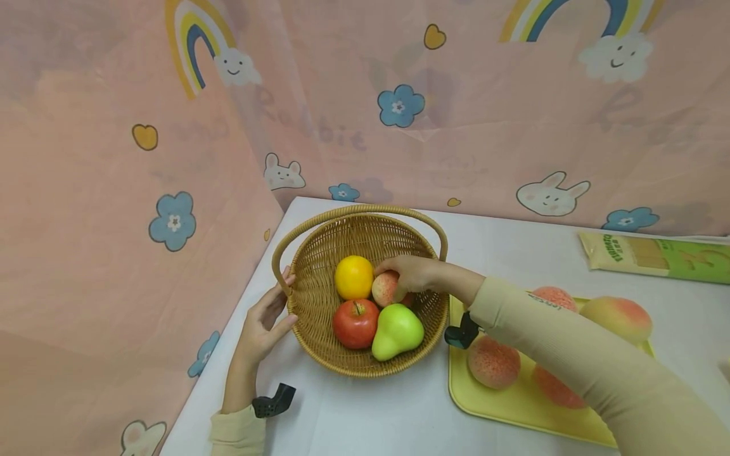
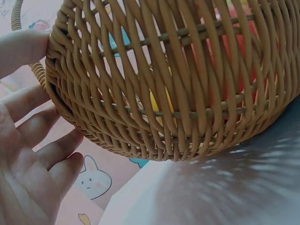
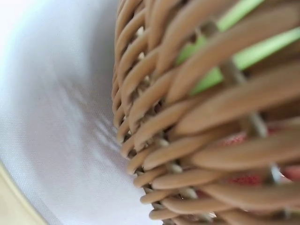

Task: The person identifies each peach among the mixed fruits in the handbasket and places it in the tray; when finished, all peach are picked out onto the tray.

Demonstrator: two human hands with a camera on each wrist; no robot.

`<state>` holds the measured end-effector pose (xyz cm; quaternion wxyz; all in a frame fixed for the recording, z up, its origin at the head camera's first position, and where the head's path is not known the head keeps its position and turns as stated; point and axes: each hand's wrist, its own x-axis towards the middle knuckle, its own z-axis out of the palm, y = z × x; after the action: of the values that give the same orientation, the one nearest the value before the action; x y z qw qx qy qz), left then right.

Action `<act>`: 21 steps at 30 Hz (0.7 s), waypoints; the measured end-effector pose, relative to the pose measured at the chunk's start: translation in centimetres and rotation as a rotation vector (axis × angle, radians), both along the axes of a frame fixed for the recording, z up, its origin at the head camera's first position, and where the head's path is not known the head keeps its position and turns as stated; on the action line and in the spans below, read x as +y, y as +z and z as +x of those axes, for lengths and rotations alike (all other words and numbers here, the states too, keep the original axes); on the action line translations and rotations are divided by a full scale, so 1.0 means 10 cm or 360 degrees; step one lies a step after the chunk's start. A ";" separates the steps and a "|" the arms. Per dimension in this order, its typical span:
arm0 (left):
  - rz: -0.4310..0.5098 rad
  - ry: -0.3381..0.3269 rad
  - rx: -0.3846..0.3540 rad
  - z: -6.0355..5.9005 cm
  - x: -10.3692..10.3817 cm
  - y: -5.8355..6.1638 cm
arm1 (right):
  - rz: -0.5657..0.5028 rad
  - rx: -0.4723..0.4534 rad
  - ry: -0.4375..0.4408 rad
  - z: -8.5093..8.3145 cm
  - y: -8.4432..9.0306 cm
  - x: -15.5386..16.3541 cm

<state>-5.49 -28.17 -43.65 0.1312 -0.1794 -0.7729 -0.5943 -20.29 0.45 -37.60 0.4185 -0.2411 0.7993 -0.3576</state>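
Observation:
A wicker basket (image 1: 310, 345) with an arched handle stands on the white table. Inside lie a yellow orange (image 1: 353, 277), a red apple (image 1: 355, 324) and a green pear (image 1: 398, 332). My right hand (image 1: 419, 273) reaches in over the right rim and holds a small peach (image 1: 385, 289) beside the orange. Part of another reddish fruit (image 1: 408, 299) shows under that hand. My left hand (image 1: 258, 329) touches the basket's left rim from outside, thumb and fingers spread along it. In the left wrist view, the fingertips (image 2: 75, 136) lie against the wicker weave (image 2: 154, 93).
Right of the basket, a yellow tray (image 1: 485, 405) bears several peaches (image 1: 493, 362), partly hidden under my right sleeve. Farther back lies a green and cream food packet (image 1: 656, 256). A pink patterned cloth (image 1: 342, 126) hangs behind and along the left of the table.

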 end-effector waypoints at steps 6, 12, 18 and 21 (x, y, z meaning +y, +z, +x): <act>0.0004 -0.0010 0.0020 0.00 0.00 -0.01 | 0.0008 -0.0026 -0.0026 0.01 0.00 0.00; -0.0008 -0.0007 0.0039 -0.01 0.00 -0.02 | 0.0031 0.0002 -0.0027 0.01 -0.01 -0.01; -0.0005 0.0002 0.0030 -0.01 0.00 -0.02 | 0.0059 0.0097 0.0007 0.02 -0.01 0.00; -0.0005 0.0004 0.0030 -0.01 0.00 -0.02 | 0.0056 0.0183 0.0040 0.01 -0.02 0.00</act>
<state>-5.56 -28.13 -43.82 0.1390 -0.1844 -0.7728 -0.5912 -20.16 0.44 -37.76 0.3806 -0.2639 0.8251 -0.3236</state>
